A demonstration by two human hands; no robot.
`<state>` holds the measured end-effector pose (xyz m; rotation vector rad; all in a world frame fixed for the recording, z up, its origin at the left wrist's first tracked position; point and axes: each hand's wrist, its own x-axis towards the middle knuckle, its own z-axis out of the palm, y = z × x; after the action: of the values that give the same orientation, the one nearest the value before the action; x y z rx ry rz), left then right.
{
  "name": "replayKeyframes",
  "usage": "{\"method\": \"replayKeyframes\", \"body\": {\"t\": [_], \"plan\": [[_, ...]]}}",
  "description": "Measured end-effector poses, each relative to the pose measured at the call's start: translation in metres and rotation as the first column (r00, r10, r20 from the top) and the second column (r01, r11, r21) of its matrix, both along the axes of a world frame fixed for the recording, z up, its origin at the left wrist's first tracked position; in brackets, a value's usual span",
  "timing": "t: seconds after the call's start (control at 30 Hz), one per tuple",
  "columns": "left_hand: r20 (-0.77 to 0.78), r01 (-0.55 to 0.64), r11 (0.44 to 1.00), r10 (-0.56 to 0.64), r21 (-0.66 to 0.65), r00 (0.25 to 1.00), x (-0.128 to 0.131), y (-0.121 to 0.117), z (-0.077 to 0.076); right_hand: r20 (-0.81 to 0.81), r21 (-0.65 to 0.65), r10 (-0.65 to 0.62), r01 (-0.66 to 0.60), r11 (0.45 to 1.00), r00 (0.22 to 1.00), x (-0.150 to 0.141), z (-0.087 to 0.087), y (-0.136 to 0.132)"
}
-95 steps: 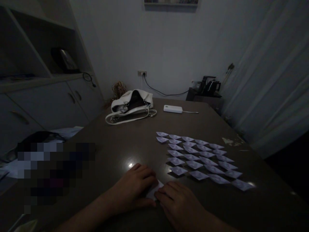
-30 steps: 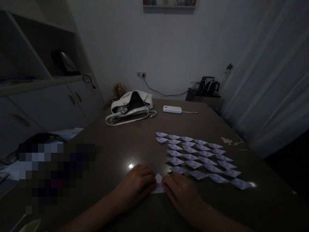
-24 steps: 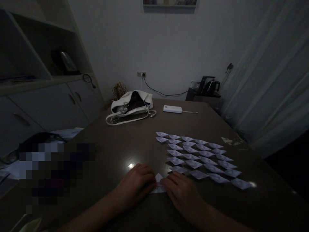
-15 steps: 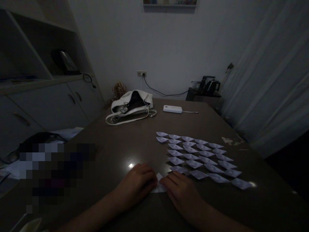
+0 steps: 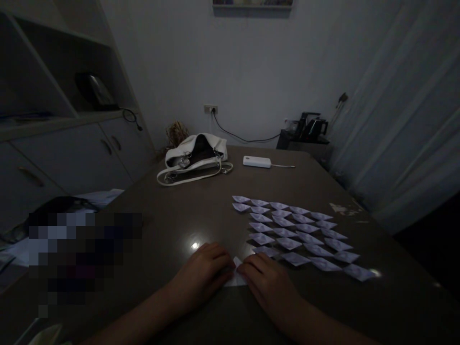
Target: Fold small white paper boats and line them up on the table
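Note:
A small white folded paper (image 5: 235,277) lies on the dark table (image 5: 201,211) near its front edge. My left hand (image 5: 203,275) presses on the paper's left side with its fingers curled. From the other side my right hand (image 5: 268,285) meets it, fingertips closed over the fold. Only a small point and a strip of the paper show between the hands. Just beyond my right hand, several folded paper boats (image 5: 298,235) lie in neat rows.
A white handbag (image 5: 196,155) and a white power bank (image 5: 257,162) with a cable rest at the table's far end. Cabinets and shelves (image 5: 72,134) line the left wall. A curtain (image 5: 406,134) hangs at the right. A kettle (image 5: 312,127) stands on a side unit.
My right hand has shifted up and left over the paper, and the paper now shows a raised point between my hands. The rows of boats have not moved.

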<state>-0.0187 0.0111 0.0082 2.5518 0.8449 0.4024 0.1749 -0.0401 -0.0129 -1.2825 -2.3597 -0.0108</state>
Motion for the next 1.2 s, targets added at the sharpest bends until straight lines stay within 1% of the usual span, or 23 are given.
{"method": "replayKeyframes", "body": {"t": [0.17,0.3,0.43,0.57,0.8,1.0,1.2], "plan": [[-0.015,0.034,0.999,-0.034,0.031,0.999,-0.0012,0.0006,-0.0006,0.008,0.047,-0.019,0.019,0.999,1.000,-0.0006,-0.0008,0.0003],[-0.030,0.043,0.999,-0.042,0.023,0.999,-0.0018,0.0012,0.0026,0.006,0.014,-0.052,0.052,0.999,0.999,-0.0013,0.0007,-0.0003],[-0.025,0.052,0.998,-0.051,0.035,0.998,-0.0016,0.0009,0.0036,0.003,0.009,-0.036,0.036,0.999,0.999,-0.0009,0.0011,-0.0004],[-0.027,0.053,0.997,-0.052,0.050,0.998,-0.0013,0.0004,0.0034,0.006,0.007,-0.027,0.027,1.000,1.000,-0.0001,-0.0021,0.0006],[-0.025,0.057,0.996,-0.055,0.069,0.998,-0.0018,-0.0010,0.0033,0.008,-0.036,-0.042,0.043,0.998,0.999,0.0003,-0.0026,-0.0008],[-0.027,0.062,0.995,-0.059,0.082,0.998,-0.0021,-0.0007,0.0026,0.032,0.001,-0.031,0.031,1.000,0.999,0.0001,0.0014,-0.0010],[-0.038,0.044,0.998,-0.042,0.054,0.998,-0.0012,-0.0003,0.0049,0.023,0.030,-0.008,0.007,1.000,1.000,-0.0002,0.0045,-0.0059]]}}
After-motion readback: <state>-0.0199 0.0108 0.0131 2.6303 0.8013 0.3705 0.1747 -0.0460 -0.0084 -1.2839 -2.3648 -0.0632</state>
